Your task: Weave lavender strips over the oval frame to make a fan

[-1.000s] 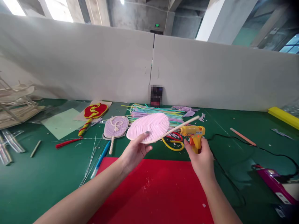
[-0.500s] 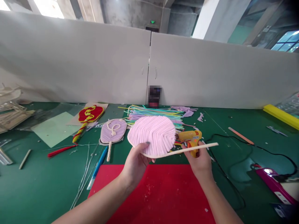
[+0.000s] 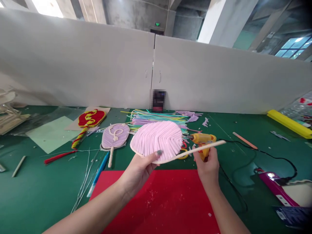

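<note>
Glue gun (image 3: 202, 138) cleared fan (image 3: 158, 139) edge, left fingers (image 3: 151, 158) pinching fan, right fingers (image 3: 199, 158) apparently gun

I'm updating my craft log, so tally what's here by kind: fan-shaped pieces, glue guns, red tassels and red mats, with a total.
Fan-shaped: 3 (pink piece, lilac piece, red-and-yellow piece)
Glue gun: 1
Red tassel: 1
Red mat: 1
Total: 6
</note>
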The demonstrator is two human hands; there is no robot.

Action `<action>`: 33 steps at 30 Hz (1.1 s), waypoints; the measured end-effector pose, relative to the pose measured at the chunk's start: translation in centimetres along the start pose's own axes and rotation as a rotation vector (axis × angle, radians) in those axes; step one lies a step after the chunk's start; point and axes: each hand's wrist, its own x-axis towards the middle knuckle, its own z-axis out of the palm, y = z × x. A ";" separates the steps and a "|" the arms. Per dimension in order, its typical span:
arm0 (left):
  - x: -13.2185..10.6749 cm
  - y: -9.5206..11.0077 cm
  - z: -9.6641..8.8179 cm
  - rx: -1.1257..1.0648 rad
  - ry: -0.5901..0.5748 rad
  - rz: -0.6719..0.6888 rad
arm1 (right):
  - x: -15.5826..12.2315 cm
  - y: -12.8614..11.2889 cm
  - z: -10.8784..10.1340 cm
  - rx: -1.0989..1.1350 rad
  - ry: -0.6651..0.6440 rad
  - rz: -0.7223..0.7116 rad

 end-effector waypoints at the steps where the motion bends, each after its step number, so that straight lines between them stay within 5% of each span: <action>1: 0.0 0.0 0.0 -0.001 -0.013 -0.008 | -0.1 -0.1 0.0 0.020 -0.008 -0.005; 9: -0.1 -1.4 -0.8 0.042 -0.041 -0.059 | -0.8 -1.3 -0.1 0.153 -0.022 -0.021; 17: -0.9 -1.1 0.3 0.147 -0.065 -0.012 | -1.4 -1.2 -0.1 0.154 -0.052 -0.063; 33: -0.5 0.0 -0.1 -0.099 0.069 -0.074 | -1.5 -0.4 -0.3 -0.059 0.022 -0.281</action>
